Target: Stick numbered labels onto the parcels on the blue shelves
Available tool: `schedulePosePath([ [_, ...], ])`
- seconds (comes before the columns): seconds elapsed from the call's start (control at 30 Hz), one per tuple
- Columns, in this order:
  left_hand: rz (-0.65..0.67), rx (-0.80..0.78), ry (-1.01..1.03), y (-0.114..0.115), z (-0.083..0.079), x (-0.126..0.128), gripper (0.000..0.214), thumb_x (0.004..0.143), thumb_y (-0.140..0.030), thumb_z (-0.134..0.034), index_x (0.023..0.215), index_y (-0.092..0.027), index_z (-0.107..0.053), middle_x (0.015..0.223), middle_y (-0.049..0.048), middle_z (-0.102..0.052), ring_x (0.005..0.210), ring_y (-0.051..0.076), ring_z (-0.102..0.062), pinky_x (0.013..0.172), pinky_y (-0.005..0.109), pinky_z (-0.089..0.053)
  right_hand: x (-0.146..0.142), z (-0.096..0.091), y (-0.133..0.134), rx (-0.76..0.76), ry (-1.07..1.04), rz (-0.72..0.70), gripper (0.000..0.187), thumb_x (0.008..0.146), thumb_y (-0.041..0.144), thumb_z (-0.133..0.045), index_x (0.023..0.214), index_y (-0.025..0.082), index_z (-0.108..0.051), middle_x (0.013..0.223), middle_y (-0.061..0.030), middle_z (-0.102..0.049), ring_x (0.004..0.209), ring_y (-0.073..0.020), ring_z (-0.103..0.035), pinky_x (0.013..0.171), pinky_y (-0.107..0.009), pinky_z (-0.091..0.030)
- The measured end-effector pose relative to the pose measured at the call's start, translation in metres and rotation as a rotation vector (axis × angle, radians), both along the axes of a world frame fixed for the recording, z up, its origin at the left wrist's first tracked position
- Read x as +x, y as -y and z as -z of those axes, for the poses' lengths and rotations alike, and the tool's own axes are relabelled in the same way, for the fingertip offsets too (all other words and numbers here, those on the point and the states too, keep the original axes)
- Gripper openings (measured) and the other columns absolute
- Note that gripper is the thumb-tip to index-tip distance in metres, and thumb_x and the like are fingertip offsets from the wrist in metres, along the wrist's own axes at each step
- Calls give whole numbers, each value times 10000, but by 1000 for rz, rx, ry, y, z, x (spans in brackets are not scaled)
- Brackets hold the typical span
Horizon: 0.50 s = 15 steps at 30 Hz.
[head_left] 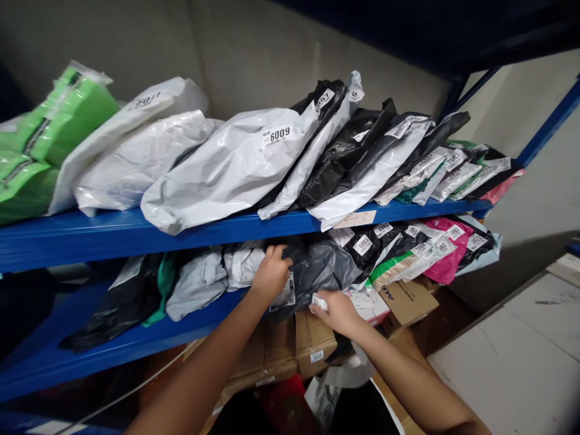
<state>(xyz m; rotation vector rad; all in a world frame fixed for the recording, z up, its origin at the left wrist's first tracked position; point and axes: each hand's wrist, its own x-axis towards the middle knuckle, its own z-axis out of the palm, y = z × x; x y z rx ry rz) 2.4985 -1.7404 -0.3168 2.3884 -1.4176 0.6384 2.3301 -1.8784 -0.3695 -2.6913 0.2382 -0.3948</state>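
Observation:
A dark grey plastic mailing bag [324,266] lies on the lower blue shelf among other parcels. My left hand [272,272] is closed on the upper left part of this bag, above its printed shipping label [288,291]. At the bag's lower front edge is my right hand [339,311], with a small white sticker [319,301] pinched between its thumb and fingers. Whether the sticker touches the bag I cannot tell. A pale curled strip [360,365] hangs below my right wrist; what it is attached to is hidden.
The upper blue shelf [217,232] carries several white and black mailing bags with number stickers. More numbered bags, including a pink one [446,248], crowd the lower shelf's right. Cardboard boxes [315,338] stand beneath. A pale tabletop [516,344] is at right.

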Motion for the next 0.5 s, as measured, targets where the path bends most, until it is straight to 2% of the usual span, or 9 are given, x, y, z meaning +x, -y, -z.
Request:
schedulePosePath([
  [0.13,21,-14,-25,0,0,-3,175,750,-114,-573,818,-160,-728,1226,133,-517,1141,289,-429,964,397,-441,3,24,15,679,217,71,201,804,317,-499,798,179,-644,688,-3,-643,669,-162,-570,625,-246,-419],
  [0.2,17,-54,-39,-1,1,-18,149,787,-185,-589,837,-191,-729,1239,99,-537,1176,302,-409,1024,464,-383,5,29,16,858,259,128,239,789,301,-460,830,172,-656,669,-3,-633,631,-152,-551,579,-236,-413],
  [0.27,26,-172,-113,0,6,-42,192,850,-273,-548,923,-222,-718,1232,67,-572,1225,308,-387,1078,542,-290,4,30,14,923,277,159,275,793,315,-443,883,164,-656,682,-11,-637,615,-146,-548,562,-230,-413],
  [0.3,43,-260,-204,1,10,-56,231,878,-300,-514,997,-226,-698,1213,64,-593,1226,290,-405,1089,541,-275,3,30,11,979,289,160,273,789,325,-461,898,164,-653,694,-11,-641,624,-145,-552,571,-230,-417],
  [0.33,65,-360,-347,2,17,-70,276,895,-316,-490,1081,-212,-663,1181,74,-616,1198,261,-454,1075,498,-319,2,29,8,1047,302,154,263,784,335,-486,904,167,-649,703,-8,-643,631,-144,-555,581,-229,-420],
  [0.4,84,-562,-763,7,35,-92,390,874,-354,-520,1217,-174,-572,1149,101,-640,1087,217,-568,979,403,-440,-1,26,3,1170,333,137,242,772,347,-532,897,174,-645,713,0,-643,640,-141,-556,596,-229,-423],
  [0.43,85,-659,-995,10,45,-100,450,838,-372,-566,1236,-161,-552,1129,108,-655,1024,209,-610,913,368,-483,-2,26,1,1204,346,138,235,769,352,-545,891,177,-644,715,3,-642,638,-140,-554,596,-230,-423],
  [0.5,82,-803,-1362,17,63,-108,475,752,-399,-650,1149,-142,-610,1028,100,-698,896,206,-657,811,328,-516,-5,25,-2,1200,361,164,232,771,362,-546,883,182,-641,721,2,-643,637,-145,-558,594,-238,-431],
])
